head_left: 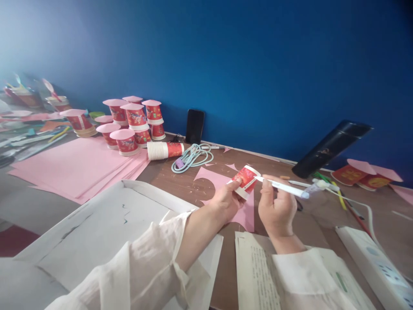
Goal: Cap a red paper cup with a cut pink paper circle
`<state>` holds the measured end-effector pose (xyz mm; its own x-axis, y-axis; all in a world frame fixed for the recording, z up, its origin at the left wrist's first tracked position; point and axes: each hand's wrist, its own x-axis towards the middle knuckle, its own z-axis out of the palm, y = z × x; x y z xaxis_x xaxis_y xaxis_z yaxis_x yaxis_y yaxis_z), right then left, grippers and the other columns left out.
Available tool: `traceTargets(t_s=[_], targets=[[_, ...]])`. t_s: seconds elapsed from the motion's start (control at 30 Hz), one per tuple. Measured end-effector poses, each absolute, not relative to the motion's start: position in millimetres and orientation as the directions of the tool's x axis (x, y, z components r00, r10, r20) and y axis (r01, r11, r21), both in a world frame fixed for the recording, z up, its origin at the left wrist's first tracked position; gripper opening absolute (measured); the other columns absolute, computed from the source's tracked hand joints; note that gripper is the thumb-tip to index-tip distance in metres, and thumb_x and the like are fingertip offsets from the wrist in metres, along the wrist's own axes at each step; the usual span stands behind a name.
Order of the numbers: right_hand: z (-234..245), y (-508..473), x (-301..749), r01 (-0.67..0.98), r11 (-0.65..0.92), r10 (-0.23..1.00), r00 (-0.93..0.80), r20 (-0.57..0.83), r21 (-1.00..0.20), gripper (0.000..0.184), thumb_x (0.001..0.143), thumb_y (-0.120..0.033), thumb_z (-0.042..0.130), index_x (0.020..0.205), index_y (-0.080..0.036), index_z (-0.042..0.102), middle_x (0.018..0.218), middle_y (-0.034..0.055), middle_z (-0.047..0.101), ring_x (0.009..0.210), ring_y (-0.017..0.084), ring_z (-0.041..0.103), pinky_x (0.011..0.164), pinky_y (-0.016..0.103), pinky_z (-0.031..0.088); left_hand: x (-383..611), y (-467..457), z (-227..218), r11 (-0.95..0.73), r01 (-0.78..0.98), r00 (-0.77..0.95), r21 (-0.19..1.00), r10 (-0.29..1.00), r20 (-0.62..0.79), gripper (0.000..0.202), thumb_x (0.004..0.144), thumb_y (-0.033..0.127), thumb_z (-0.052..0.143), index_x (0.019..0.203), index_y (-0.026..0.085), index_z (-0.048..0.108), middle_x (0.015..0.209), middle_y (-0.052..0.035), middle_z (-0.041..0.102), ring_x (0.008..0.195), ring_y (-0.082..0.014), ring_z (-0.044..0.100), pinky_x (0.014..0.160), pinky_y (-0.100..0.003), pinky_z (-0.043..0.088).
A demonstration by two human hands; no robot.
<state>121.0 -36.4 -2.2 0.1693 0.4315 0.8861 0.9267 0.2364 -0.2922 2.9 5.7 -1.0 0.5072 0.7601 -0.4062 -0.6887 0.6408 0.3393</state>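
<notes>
In the middle of the head view, a red paper cup [247, 177] with a white rim is tilted over the desk. My left hand [228, 201] is closed around its lower side. My right hand [278, 206] grips a white pen [284, 187], whose tip meets or nearly meets the cup's upper right side; I cannot tell whether it touches. Below the cup lies a pink paper sheet [247, 217] with rounded pieces cut out of it. Part of the cup is covered by my left fingers.
Red cups topped with pink paper discs [134, 116] stand at the back left beside pink sheets [77, 165]. A nested row of cups [158, 150], a coiled cable [193, 158] and a phone [195, 125] lie nearby. At right are a black bottle [332, 148] and a power strip [371, 258].
</notes>
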Motion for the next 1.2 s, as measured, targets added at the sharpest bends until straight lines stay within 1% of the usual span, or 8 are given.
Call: traceTargets(t_s=[0.13,0.33,0.5,0.6,0.77,0.9,1.0,1.2], targets=[[-1.8,-35.1,120.3,0.93,0.248,0.405,0.155,0.901,-0.272,0.015,0.096,-0.023,0.053,0.098,-0.016,0.066,0.092,0.0114,0.074,0.085,0.024,0.071,0.077,0.038,0.056,3.3,6.2,-3.4,0.637,-0.687,0.515,0.349,0.766,-0.384,0.014,0.078,0.017,0.072,0.091,0.015,0.068,0.097,-0.0076,0.071,0.089,-0.0181,0.064,0.081,-0.028,0.048],[0.4,-35.0,119.5,0.921,0.26,0.409,0.165,0.897,-0.288,0.015,0.096,-0.022,0.053,0.099,-0.015,0.065,0.093,0.0118,0.073,0.085,0.024,0.071,0.076,0.038,0.055,3.3,6.4,-4.4,0.648,-0.66,0.493,0.379,0.755,-0.432,0.015,0.078,0.02,0.072,0.092,0.016,0.068,0.093,-0.005,0.071,0.084,-0.0159,0.064,0.076,-0.026,0.047],[1.2,-35.9,119.8,0.925,0.254,0.42,0.158,0.893,-0.283,0.015,0.096,-0.022,0.053,0.099,-0.016,0.066,0.088,0.0104,0.073,0.084,0.024,0.071,0.076,0.038,0.055,2.7,4.7,-2.4,0.632,-0.658,0.477,0.409,0.77,-0.424,0.016,0.076,0.02,0.073,0.091,0.015,0.068,0.091,-0.0057,0.072,0.081,-0.0159,0.065,0.078,-0.028,0.048],[2.0,-36.0,121.2,0.93,0.251,0.41,0.149,0.9,-0.269,0.016,0.096,-0.022,0.053,0.099,-0.016,0.066,0.09,0.011,0.073,0.084,0.024,0.071,0.076,0.038,0.055,2.9,4.3,-2.5,0.628,-0.655,0.477,0.42,0.775,-0.414,0.018,0.076,0.019,0.073,0.093,0.015,0.069,0.092,-0.0061,0.071,0.082,-0.0161,0.065,0.08,-0.028,0.049],[3.3,-35.9,122.5,0.93,0.258,0.429,0.133,0.894,-0.263,0.015,0.096,-0.023,0.054,0.1,-0.016,0.067,0.089,0.01,0.073,0.083,0.023,0.071,0.075,0.036,0.055,3.3,4.3,-5.8,0.61,-0.653,0.472,0.449,0.791,-0.389,0.023,0.073,0.02,0.076,0.095,0.015,0.068,0.096,-0.007,0.071,0.086,-0.0175,0.064,0.079,-0.029,0.048],[3.4,-35.7,123.0,0.928,0.264,0.448,0.123,0.885,-0.262,0.015,0.095,-0.023,0.055,0.099,-0.015,0.068,0.084,0.0088,0.073,0.085,0.024,0.072,0.078,0.036,0.055,4.0,3.9,-7.0,0.589,-0.656,0.468,0.472,0.808,-0.359,0.022,0.074,0.02,0.075,0.095,0.015,0.069,0.096,-0.0074,0.071,0.088,-0.0183,0.064,0.084,-0.031,0.047],[2.9,-35.0,124.2,0.929,0.268,0.448,0.114,0.887,-0.255,0.015,0.095,-0.023,0.056,0.1,-0.015,0.068,0.089,0.01,0.074,0.087,0.024,0.072,0.08,0.037,0.055,4.7,3.6,-6.8,0.573,-0.655,0.467,0.493,0.819,-0.333,0.022,0.073,0.02,0.076,0.093,0.016,0.069,0.097,-0.0068,0.071,0.091,-0.0193,0.064,0.089,-0.032,0.046],[3.6,-34.8,125.6,0.926,0.283,0.459,0.099,0.883,-0.251,0.015,0.095,-0.023,0.057,0.099,-0.016,0.069,0.091,0.0094,0.076,0.087,0.024,0.072,0.081,0.037,0.055,5.0,2.4,-4.4,0.57,-0.647,0.434,0.506,0.821,-0.37,0.021,0.075,0.019,0.074,0.096,0.016,0.07,0.099,-0.0068,0.072,0.091,-0.0177,0.064,0.091,-0.031,0.046]])
